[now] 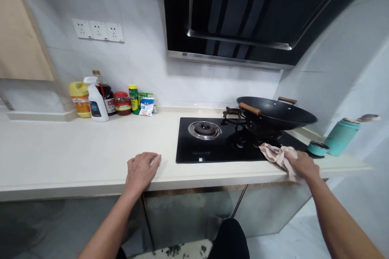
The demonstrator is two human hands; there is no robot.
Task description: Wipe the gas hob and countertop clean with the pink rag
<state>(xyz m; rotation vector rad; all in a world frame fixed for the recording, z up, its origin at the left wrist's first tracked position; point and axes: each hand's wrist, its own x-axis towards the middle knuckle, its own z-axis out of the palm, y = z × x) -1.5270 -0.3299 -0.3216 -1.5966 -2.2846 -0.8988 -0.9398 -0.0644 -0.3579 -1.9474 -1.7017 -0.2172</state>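
My right hand point(302, 165) is closed on a pale pink cloth point(278, 154), which lies over the front right edge of the black gas stove point(197, 145) and hangs partly past the counter's edge. Left of the stove, my left hand point(142, 170) rests on the white countertop point(91, 149). It holds nothing; its fingers bend loosely downward and the thumb stands apart. A black wok point(279, 114) with wooden handles sits over the right burner, behind the cloth. On the left side of the stove, the round burner point(205, 129) is uncovered.
A teal canister point(343, 137) and its small teal lid or cup point(317, 148) stand right of the stove. Along the back wall are a spray bottle point(96, 101), a yellow jug point(80, 101), a red-lidded jar point(122, 104) and other packages. A black range hood point(231, 16) hangs above.
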